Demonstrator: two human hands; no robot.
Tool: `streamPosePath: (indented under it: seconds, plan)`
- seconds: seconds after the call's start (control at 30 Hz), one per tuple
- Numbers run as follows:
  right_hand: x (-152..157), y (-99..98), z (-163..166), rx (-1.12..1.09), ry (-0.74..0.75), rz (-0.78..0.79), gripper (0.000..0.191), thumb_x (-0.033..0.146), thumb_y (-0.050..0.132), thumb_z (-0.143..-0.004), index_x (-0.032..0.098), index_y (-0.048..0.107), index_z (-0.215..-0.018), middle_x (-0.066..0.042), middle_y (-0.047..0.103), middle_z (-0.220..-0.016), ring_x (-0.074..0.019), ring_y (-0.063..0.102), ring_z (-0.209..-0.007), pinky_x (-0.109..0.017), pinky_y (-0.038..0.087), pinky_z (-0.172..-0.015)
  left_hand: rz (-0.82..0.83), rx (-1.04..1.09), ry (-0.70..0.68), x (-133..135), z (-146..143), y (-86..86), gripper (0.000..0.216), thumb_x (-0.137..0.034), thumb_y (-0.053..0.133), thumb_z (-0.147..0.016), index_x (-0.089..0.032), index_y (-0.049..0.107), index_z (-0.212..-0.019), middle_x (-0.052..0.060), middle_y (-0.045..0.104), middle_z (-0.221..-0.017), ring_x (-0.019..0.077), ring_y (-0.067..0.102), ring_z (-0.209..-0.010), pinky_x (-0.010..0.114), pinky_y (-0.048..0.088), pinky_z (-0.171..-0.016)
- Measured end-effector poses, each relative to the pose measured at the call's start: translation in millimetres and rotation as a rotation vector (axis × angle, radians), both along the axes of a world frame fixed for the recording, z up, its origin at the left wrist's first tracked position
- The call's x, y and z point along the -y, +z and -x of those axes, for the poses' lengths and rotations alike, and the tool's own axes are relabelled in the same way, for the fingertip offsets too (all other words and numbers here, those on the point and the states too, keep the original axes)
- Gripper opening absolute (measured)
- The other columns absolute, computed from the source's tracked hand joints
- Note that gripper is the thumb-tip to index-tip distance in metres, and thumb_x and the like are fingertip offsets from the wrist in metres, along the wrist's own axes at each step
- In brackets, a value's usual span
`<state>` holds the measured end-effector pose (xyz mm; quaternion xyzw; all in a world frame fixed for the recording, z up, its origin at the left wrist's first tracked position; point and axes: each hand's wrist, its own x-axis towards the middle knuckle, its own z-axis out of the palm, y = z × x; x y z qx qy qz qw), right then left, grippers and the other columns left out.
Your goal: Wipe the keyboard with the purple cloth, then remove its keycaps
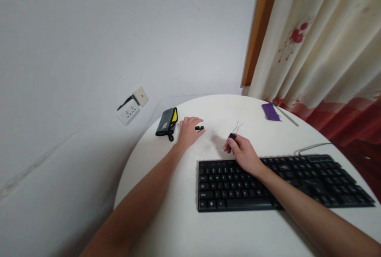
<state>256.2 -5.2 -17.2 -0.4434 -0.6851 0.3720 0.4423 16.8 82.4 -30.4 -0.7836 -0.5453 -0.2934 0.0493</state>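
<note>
A black binder clip point(232, 135) with silver wire handles is held in my right hand point(241, 152), between thumb and fingers, above the back edge of the black keyboard point(238, 204). One wire handle points up and away, the other down to the left. On the table's left side, my left hand point(188, 133) is open, thumb and index finger apart around a small black object point(199, 128). That object seems to lie on the tabletop; its kind is too small to make out. Just left of this hand sits a grey pouch point(166, 123) with black edging and a yellow inside.
The round white table point(166, 221) stands by a pale wall with a socket point(127, 111). Toward the back right lie a purple cloth piece point(270, 112) and a thin grey stick-like tool point(287, 116). The keyboard's cable point(312, 146) runs right, and a curtain point(333, 50) hangs beyond.
</note>
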Motion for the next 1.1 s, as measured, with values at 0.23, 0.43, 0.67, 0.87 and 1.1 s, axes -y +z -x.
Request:
streamPosePath:
  seconds: [0.23,0.43,0.67,0.87,1.1]
  plan:
    - [-1.1,-2.0,0.2,0.012,-0.002,0.009,0.038,0.039,0.042,-0.099,0.018,0.061,-0.073,-0.004,0.066,-0.071,-0.0161,0.06,-0.066,-0.028,0.046,-0.065,0.035,-0.022,0.061,0.2,-1.6,0.1,0.036,-0.034,0.074,-0.081,-0.027,0.067,-0.116,0.004,0.068,-0.121,0.0298,0.05,-0.113,0.045,0.034,-0.094]
    - [0.1,-1.5,0.3,0.019,-0.002,0.0,0.037,0.038,0.043,-0.099,0.018,0.063,-0.075,-0.003,0.066,-0.07,-0.016,0.061,-0.066,-0.028,0.047,-0.065,0.067,0.024,0.025,-2.2,0.1,-2.4,0.036,-0.032,0.074,-0.081,-0.027,0.067,-0.117,0.003,0.073,-0.113,0.0287,0.053,-0.108,0.045,0.033,-0.091]
    - [-1.2,-1.9,0.3,0.025,0.003,0.0,0.038,0.039,0.043,-0.099,0.018,0.062,-0.075,-0.004,0.066,-0.071,-0.0163,0.061,-0.067,-0.029,0.047,-0.066,0.102,0.056,0.024,-2.7,0.1,-3.0,0.039,-0.029,0.074,-0.08,-0.028,0.065,-0.118,0.002,0.074,-0.106,0.0277,0.055,-0.105,0.044,0.031,-0.091]
    - [-1.2,-3.7,-0.5,0.019,0.005,0.005,0.038,0.039,0.043,-0.099,0.018,0.062,-0.075,-0.004,0.067,-0.071,-0.0166,0.061,-0.066,-0.029,0.047,-0.066,0.099,0.043,0.032,-1.5,-0.5,-1.9,0.038,-0.029,0.073,-0.081,-0.028,0.065,-0.118,0.002,0.074,-0.105,0.0273,0.055,-0.104,0.043,0.031,-0.089]
    - [-0.7,-2.8,-0.6,0.028,0.006,0.0,0.037,0.039,0.043,-0.099,0.018,0.062,-0.075,-0.004,0.066,-0.071,-0.0167,0.061,-0.067,-0.03,0.047,-0.067,0.061,0.04,0.017,-3.3,-0.2,-4.0,0.038,-0.028,0.074,-0.079,-0.028,0.065,-0.117,0.001,0.074,-0.106,0.0268,0.055,-0.104,0.043,0.031,-0.087]
